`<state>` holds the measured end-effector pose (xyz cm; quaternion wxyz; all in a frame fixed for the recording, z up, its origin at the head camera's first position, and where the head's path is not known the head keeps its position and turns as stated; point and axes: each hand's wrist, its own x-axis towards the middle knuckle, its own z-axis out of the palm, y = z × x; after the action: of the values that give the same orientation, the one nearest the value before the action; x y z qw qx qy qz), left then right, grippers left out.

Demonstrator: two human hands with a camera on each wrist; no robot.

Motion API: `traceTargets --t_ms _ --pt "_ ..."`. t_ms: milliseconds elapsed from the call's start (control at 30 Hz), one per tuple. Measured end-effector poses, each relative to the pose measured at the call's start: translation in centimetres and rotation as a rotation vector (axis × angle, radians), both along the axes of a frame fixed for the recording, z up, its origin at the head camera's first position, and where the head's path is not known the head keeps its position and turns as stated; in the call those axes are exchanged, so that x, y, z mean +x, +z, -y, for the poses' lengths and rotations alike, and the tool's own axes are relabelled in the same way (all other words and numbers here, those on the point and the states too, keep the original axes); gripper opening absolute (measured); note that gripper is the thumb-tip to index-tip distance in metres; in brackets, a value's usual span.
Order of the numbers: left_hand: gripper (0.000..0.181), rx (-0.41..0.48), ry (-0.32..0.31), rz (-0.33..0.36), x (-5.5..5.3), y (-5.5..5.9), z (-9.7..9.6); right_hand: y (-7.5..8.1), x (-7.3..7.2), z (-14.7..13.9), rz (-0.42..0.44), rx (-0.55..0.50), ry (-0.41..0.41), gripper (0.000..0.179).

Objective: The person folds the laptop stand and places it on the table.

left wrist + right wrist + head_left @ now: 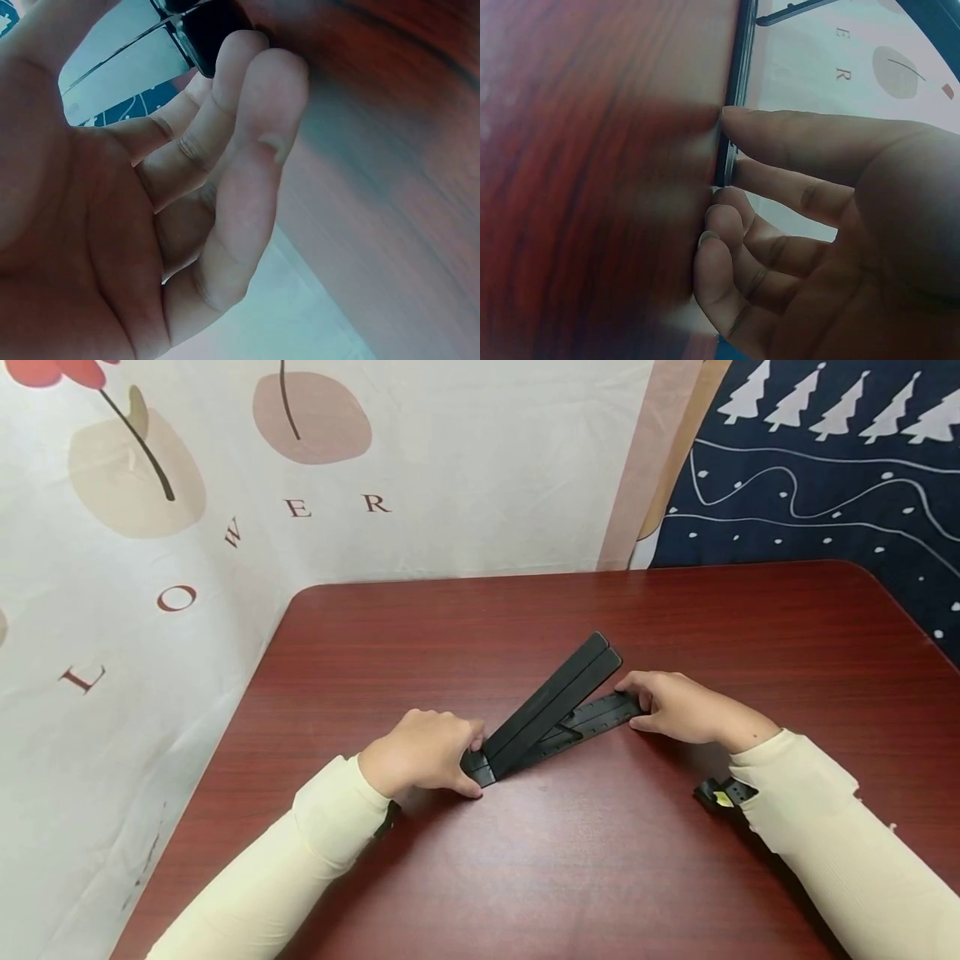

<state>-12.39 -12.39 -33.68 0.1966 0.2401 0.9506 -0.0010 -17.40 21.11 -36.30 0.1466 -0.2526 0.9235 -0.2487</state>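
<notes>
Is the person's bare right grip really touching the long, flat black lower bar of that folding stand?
Touching. The right wrist view shows it: the right grip has its thumb laid across the edge of the flat black lower bar.

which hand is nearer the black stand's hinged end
Left. The left hand is right at the hinged end, gripping it between thumb and fingers; the right hand pinches the opposite end of the base.

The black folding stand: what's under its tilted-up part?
Under the raised part, you can see some of the flat base and a small strut, with the red-brown table beneath. From the head view, the raised part covers another stretch of base, so that's hidden.
</notes>
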Motion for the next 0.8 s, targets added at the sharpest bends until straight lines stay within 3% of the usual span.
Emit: traceTargets --t_ms 800 --pt "0.048 0.003 0.004 -0.045 -1.8 -0.1 0.8 -0.2 0.7 -0.6 0.016 -0.045 0.005 0.034"
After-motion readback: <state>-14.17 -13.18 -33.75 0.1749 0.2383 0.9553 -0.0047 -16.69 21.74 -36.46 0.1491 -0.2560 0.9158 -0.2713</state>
